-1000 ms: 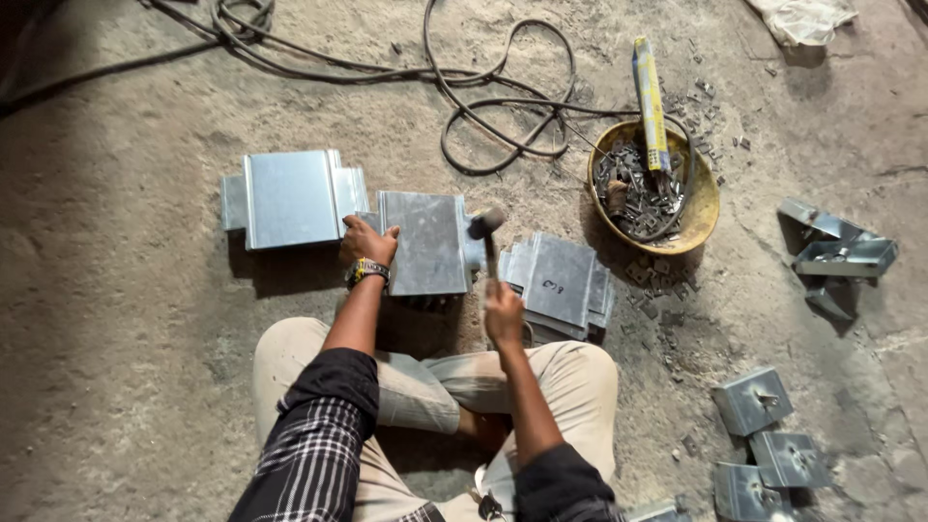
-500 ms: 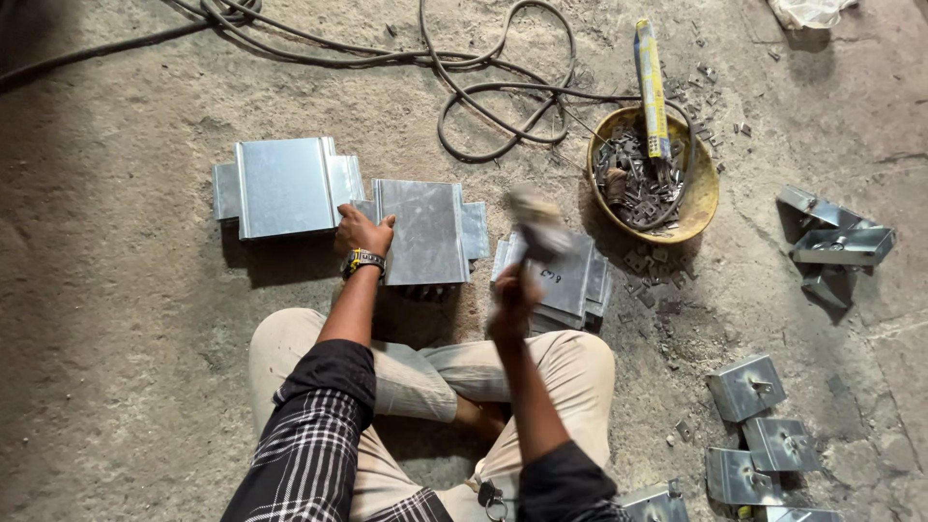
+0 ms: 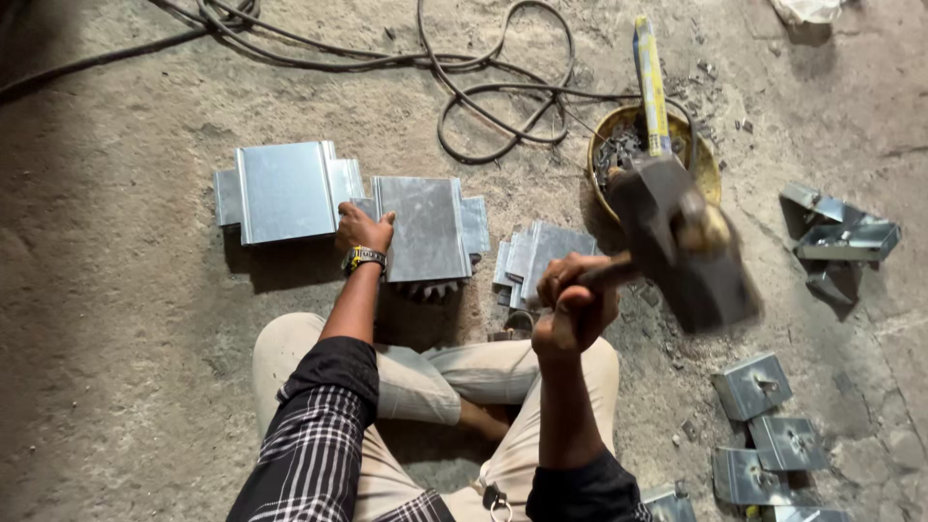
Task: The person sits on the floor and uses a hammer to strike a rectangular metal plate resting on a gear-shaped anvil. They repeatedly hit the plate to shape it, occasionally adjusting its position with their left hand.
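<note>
Raised since half a second ago, the hammer (image 3: 681,242) now sits high and blurred, up and to the right of the right hand (image 3: 572,307), whose fingers (image 3: 561,280) are curled tight around its handle; earlier the head was lower, close above the stack of metal plates (image 3: 536,256). That stack lies on the floor just beyond the right fingers, and nothing stands between them. Behind the hammer head a yellow bowl of nails (image 3: 704,164) with a yellow tube (image 3: 651,87) across it is partly hidden — the blur covers its near rim. The left hand (image 3: 364,230) has stayed put, fingers (image 3: 385,224) spread flat on the left edge of the folded metal sheet (image 3: 425,227). Just left of those fingers lies a second folded sheet (image 3: 285,190). Black cable (image 3: 483,87) loops well beyond both hands; small metal brackets (image 3: 764,425) lie to the right of the right arm.
</note>
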